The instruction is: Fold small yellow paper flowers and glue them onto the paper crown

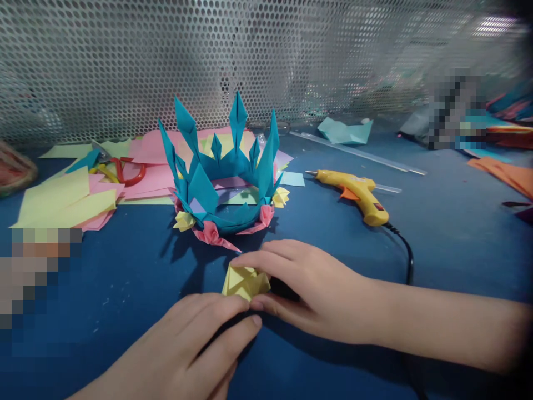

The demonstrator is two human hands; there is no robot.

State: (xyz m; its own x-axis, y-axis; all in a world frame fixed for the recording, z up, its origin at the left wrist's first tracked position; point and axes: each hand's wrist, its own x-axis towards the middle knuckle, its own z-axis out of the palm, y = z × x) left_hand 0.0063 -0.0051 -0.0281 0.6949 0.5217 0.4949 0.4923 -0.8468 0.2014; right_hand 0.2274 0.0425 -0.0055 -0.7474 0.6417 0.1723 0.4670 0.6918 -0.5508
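A small piece of folded yellow paper (245, 282) lies low over the blue table, between my two hands. My right hand (308, 283) grips its right side, thumb below and fingers over the top. From the lower left, my left hand (195, 333) presses its fingertips on the paper's near edge, hiding that edge. Just beyond stands a teal paper crown (237, 216) with tall pointed spikes. Around its base sit pink folded paper flowers (213, 236) and yellow ones (184, 221).
A yellow hot glue gun (352, 189) lies to the right, its black cord (410, 255) running toward me. Clear glue sticks (358, 153) lie behind it. Red-handled scissors (127, 171) rest on coloured paper sheets (70, 194) at left. A perforated metal panel (125, 61) closes off the back.
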